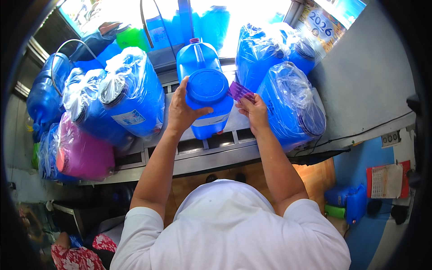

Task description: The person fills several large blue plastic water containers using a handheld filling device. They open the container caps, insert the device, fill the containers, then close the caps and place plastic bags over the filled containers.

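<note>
A blue plastic water jug (205, 114) stands upright before me on a metal counter. It has a wide round blue lid (207, 85), a small red cap (194, 40) at the back, and a pale strip across its front. My left hand (184, 109) grips the lid's left side, with the thumb across the front below the rim. Between the fingers of my right hand (253, 111) is a purple printed strip (240, 91), held against or close beside the lid's right edge. Whether strip and jug touch is hard to tell.
Plastic-wrapped blue containers (135, 91) and a pink one (86, 148) crowd the left. More wrapped blue containers (287, 104) stand close to my right hand. A slotted metal counter (216, 157) runs beneath. A person in red floral clothing (79, 258) is at the lower left.
</note>
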A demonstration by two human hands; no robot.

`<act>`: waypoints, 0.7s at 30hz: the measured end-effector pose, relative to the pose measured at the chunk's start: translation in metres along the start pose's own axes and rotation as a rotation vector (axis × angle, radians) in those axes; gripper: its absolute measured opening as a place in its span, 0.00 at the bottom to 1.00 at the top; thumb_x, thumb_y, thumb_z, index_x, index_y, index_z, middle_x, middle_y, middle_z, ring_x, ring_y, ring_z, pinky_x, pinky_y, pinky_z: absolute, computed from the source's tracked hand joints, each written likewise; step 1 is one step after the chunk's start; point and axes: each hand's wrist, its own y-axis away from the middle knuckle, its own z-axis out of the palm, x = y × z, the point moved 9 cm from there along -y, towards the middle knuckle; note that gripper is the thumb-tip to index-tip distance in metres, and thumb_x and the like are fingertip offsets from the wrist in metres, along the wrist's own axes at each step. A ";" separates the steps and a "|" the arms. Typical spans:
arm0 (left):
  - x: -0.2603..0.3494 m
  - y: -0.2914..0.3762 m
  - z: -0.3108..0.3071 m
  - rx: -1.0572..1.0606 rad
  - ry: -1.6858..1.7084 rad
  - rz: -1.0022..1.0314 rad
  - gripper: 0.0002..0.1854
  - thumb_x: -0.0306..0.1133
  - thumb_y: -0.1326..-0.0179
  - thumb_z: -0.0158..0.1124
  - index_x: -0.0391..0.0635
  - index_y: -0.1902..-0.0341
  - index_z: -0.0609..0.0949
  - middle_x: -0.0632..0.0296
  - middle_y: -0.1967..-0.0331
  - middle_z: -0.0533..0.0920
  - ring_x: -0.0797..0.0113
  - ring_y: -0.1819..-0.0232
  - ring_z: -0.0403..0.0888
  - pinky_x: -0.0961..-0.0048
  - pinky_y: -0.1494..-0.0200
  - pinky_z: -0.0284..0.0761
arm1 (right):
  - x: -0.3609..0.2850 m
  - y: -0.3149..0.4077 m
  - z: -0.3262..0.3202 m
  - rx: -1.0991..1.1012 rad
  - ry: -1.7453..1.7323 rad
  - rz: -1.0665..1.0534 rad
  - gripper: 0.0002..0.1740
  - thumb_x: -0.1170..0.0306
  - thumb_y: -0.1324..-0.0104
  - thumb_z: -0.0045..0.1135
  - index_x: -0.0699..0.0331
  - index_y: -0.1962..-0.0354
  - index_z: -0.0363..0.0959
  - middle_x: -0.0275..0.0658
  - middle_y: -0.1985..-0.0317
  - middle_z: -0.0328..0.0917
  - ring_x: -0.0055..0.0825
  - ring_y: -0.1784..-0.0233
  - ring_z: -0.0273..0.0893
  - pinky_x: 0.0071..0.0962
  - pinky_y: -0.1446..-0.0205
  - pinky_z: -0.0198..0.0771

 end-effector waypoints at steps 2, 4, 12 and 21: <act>-0.005 -0.004 -0.004 0.014 0.078 0.017 0.64 0.43 0.72 0.88 0.49 0.27 0.60 0.48 0.36 0.71 0.52 0.33 0.69 0.59 0.32 0.67 | -0.006 0.001 -0.003 -0.010 0.027 -0.031 0.13 0.70 0.34 0.59 0.63 0.53 0.71 0.36 0.59 0.81 0.23 0.61 0.82 0.21 0.59 0.75; -0.013 -0.002 -0.002 0.045 0.117 0.138 0.64 0.43 0.73 0.89 0.49 0.27 0.61 0.49 0.34 0.70 0.52 0.31 0.68 0.60 0.32 0.67 | 0.000 0.000 -0.007 -0.039 -0.068 -0.085 0.12 0.74 0.35 0.59 0.66 0.54 0.71 0.38 0.61 0.79 0.21 0.64 0.79 0.20 0.61 0.75; 0.010 0.007 0.003 0.028 -0.091 -0.010 0.66 0.49 0.68 0.86 0.49 0.26 0.55 0.42 0.34 0.69 0.44 0.33 0.68 0.56 0.32 0.66 | 0.052 0.015 -0.044 -0.114 -0.011 0.125 0.10 0.70 0.35 0.59 0.59 0.57 0.70 0.34 0.62 0.80 0.22 0.63 0.81 0.21 0.60 0.75; 0.016 0.010 0.005 0.001 -0.069 -0.026 0.75 0.49 0.67 0.86 0.51 0.23 0.39 0.37 0.31 0.62 0.39 0.30 0.63 0.52 0.30 0.61 | 0.083 0.033 -0.070 -0.210 0.033 0.193 0.11 0.71 0.34 0.59 0.60 0.56 0.69 0.37 0.63 0.82 0.23 0.64 0.82 0.23 0.61 0.76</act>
